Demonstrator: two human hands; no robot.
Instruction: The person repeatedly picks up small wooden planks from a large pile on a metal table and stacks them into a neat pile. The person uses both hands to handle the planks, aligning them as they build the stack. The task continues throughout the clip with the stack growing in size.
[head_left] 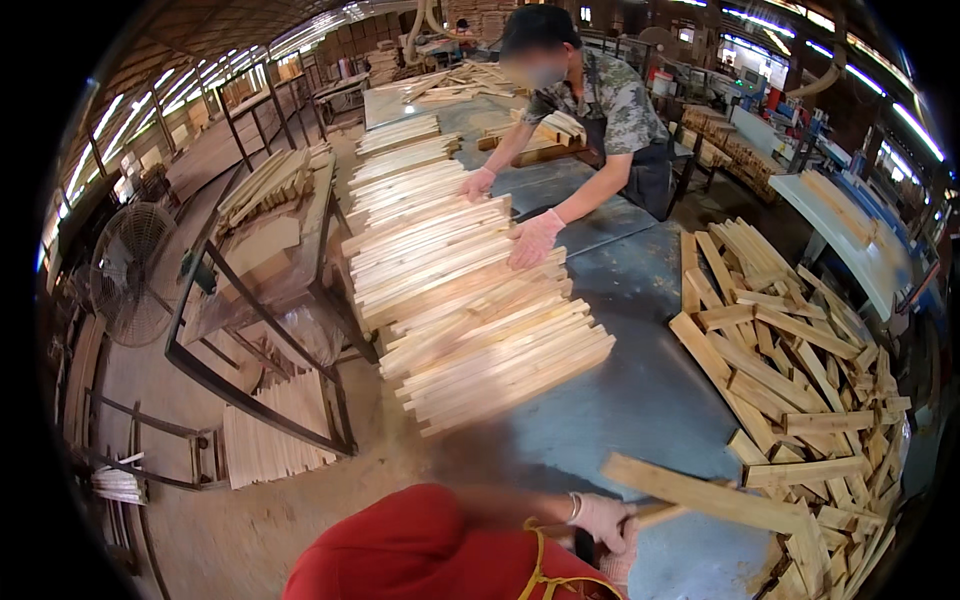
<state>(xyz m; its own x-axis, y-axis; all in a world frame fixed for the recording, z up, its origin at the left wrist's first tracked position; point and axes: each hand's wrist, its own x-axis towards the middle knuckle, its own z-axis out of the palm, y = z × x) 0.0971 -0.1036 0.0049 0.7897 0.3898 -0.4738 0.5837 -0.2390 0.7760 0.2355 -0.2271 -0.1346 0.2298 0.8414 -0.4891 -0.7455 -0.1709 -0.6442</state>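
Note:
My left hand (601,520), gloved and with a band at the wrist, reaches in from the red sleeve at the lower edge. Its fingers are closed at the end of a wooden strip (660,514). Just below it, part of my right hand (621,567) shows, also gloved; its fingers are mostly hidden. A longer wooden board (705,492) lies slantwise above my hands, reaching to a heap of loose wooden strips (815,420) on the right. Ahead, a long row of pale strips (470,290) lies side by side on the dark table (640,330).
Across the table a co-worker in a cap and camouflage shirt rests two gloved hands (535,240) on the row. To the left stand a metal-framed rack (260,405), a side table with stacked strips (270,190) and a large fan (132,270). Machines (840,225) stand at the far right.

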